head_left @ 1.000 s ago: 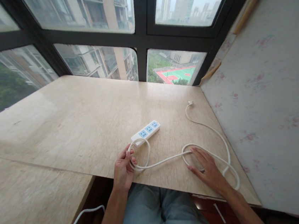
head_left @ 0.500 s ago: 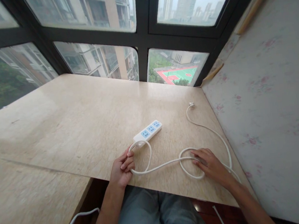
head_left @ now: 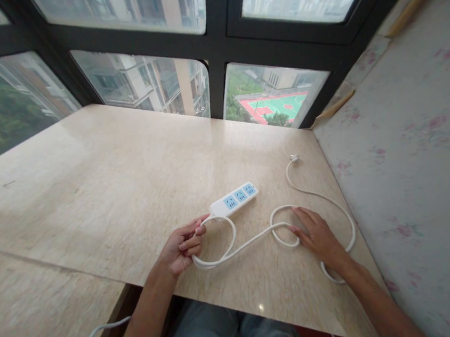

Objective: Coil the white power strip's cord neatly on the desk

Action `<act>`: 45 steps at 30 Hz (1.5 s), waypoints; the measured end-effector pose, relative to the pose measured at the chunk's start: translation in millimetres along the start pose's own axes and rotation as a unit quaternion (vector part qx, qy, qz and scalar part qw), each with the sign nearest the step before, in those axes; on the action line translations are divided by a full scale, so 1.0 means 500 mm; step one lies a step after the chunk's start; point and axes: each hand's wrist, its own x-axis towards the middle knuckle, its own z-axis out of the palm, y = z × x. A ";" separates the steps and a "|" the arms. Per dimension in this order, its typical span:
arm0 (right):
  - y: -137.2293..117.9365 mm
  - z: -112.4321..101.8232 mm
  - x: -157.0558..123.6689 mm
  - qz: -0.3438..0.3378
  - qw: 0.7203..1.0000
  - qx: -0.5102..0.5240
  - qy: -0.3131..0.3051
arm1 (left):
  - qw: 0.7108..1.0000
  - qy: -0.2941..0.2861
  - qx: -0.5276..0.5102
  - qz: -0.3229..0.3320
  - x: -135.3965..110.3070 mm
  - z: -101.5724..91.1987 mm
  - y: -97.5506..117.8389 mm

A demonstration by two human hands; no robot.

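Observation:
A white power strip with three blue sockets lies on the stone-topped surface in front of me. Its white cord leaves the near end and forms a loop by my left hand. The fingers of that hand are closed around the loop, just beside the strip. Farther right, the cord makes a second loop, and my right hand lies over it. Thumb and fingertips there grip the cord, partly hidden beneath the palm. From under my right wrist the cord curves back to its plug.
Dark-framed windows border the far side of the pale stone surface. A flower-papered wall rises at the right. At the lower left another white cable hangs over a step-like edge. My legs are under the front edge.
The view has shifted slightly. My right hand has moved a little relative to the cord, and the loop beneath it is smaller. The left hand keeps its hold on the cord.

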 end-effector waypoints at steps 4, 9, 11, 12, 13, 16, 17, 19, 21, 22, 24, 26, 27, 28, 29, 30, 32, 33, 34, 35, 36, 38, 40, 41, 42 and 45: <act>0.032 0.005 0.026 0.000 0.998 -0.065 -0.002 | 0.999 -0.012 0.038 -0.019 0.007 0.004 0.018; 0.077 0.007 0.048 0.017 0.998 -0.055 0.018 | 0.999 -0.011 0.036 -0.015 0.010 -0.010 0.033; 0.096 0.004 0.058 0.037 0.997 -0.046 0.045 | 0.999 -0.004 0.035 -0.013 0.007 -0.018 0.039; 0.106 0.001 0.063 0.047 0.996 -0.045 0.062 | 0.999 0.003 0.036 -0.012 0.004 -0.022 0.042; 0.117 -0.004 0.068 0.055 0.995 -0.045 0.076 | 0.999 0.011 0.037 -0.009 0.000 -0.026 0.046; 0.146 -0.020 0.079 0.050 0.996 -0.044 0.065 | 0.999 0.036 0.036 0.012 -0.013 -0.037 0.059; 0.152 -0.025 0.082 0.048 0.996 -0.043 0.054 | 0.998 0.042 0.032 0.020 -0.017 -0.040 0.063; 0.157 -0.031 0.084 0.059 0.996 -0.037 0.050 | 0.998 0.053 0.022 0.033 -0.019 -0.045 0.068; 0.149 -0.034 0.087 0.103 0.991 -0.013 0.086 | 0.997 0.068 0.011 0.045 -0.016 -0.046 0.069; 0.141 -0.036 0.088 0.128 0.986 0.012 0.109 | 0.996 0.076 0.006 0.054 -0.012 -0.046 0.068; 0.120 -0.044 0.090 0.172 0.971 0.079 0.145 | 0.993 0.089 0.002 0.078 -0.003 -0.044 0.062; 0.091 -0.063 0.090 0.191 0.957 0.158 0.148 | 0.989 0.102 0.010 0.108 0.006 -0.041 0.055; 0.076 -0.075 0.088 0.191 0.951 0.199 0.138 | 0.986 0.111 0.020 0.122 0.009 -0.039 0.051; 0.060 -0.089 0.085 0.188 0.945 0.236 0.126 | 0.983 0.123 0.033 0.135 0.011 -0.038 0.047; 0.044 -0.103 0.079 0.182 0.939 0.270 0.113 | 0.979 0.135 0.048 0.147 0.011 -0.036 0.044; 0.030 -0.117 0.072 0.177 0.932 0.298 0.107 | 0.974 0.148 0.065 0.158 0.011 -0.035 0.040; 0.005 -0.140 0.055 0.168 0.918 0.342 0.110 | 0.964 0.164 0.102 0.182 0.006 -0.033 0.032; -0.005 -0.150 0.046 0.162 0.909 0.363 0.122 | 0.958 0.171 0.122 0.196 0.003 -0.033 0.027; -0.012 -0.158 0.038 0.153 0.899 0.387 0.138 | 0.950 0.180 0.143 0.211 -0.001 -0.034 0.023; -0.019 -0.166 0.032 0.141 0.887 0.412 0.156 | 0.941 0.192 0.165 0.224 -0.004 -0.035 0.018; -0.024 -0.173 0.028 0.126 0.873 0.438 0.174 | 0.931 0.206 0.189 0.236 -0.006 -0.038 0.013; -0.034 -0.189 0.028 0.103 0.845 0.486 0.200 | 0.905 0.234 0.242 0.259 -0.010 -0.043 0.004; -0.043 -0.204 0.035 0.099 0.820 0.523 0.212 | 0.876 0.254 0.293 0.287 -0.014 -0.046 -0.002; -0.047 -0.209 0.041 0.102 0.808 0.538 0.216 | 0.860 0.264 0.313 0.304 -0.017 -0.045 -0.004; -0.051 -0.212 0.046 0.105 0.798 0.551 0.220 | 0.845 0.276 0.327 0.323 -0.021 -0.042 -0.007; -0.064 -0.207 0.058 0.103 0.789 0.561 0.226 | 0.799 0.299 0.352 0.384 -0.043 -0.018 -0.029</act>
